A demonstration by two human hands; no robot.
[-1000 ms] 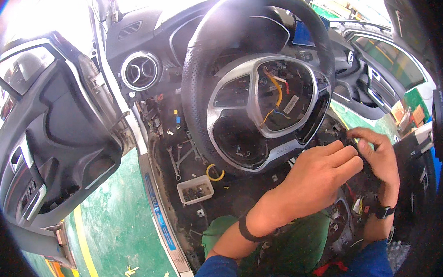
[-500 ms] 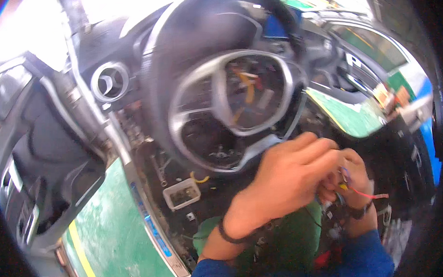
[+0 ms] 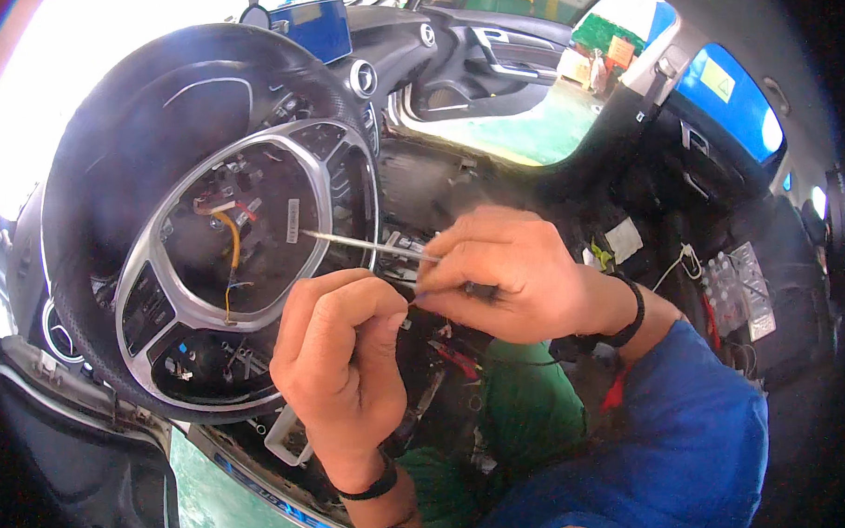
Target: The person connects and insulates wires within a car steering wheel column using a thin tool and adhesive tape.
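My right hand (image 3: pixel 521 274) grips a thin silver metal rod (image 3: pixel 361 243) with a pointed tip, perhaps a pick or tweezers. The rod extends left, its tip in front of the open centre of the steering wheel (image 3: pixel 168 315). Beside it, lower and to the left, my left hand (image 3: pixel 342 360) has its thumb and fingers pinched. Both hands' fingertips nearly meet, with a speck of blue-purple between them, too small to name. Inside the wheel's hub hang a yellow cable (image 3: pixel 233 243) and short red and white wires.
Red-handled pliers (image 3: pixel 456 359), a wrench (image 3: pixel 430 394) and a white tray (image 3: pixel 282 438) lie on the bare car floor below my hands. A display screen (image 3: pixel 317 30) rises behind the wheel. Clear plastic packaging (image 3: pixel 744 290) sits at right, near a white cable (image 3: pixel 689 262).
My view has swung right, and the wheel now appears farther left. My hands have moved apart from their close clasp. The metal rod now shows; the red wire end no longer does.
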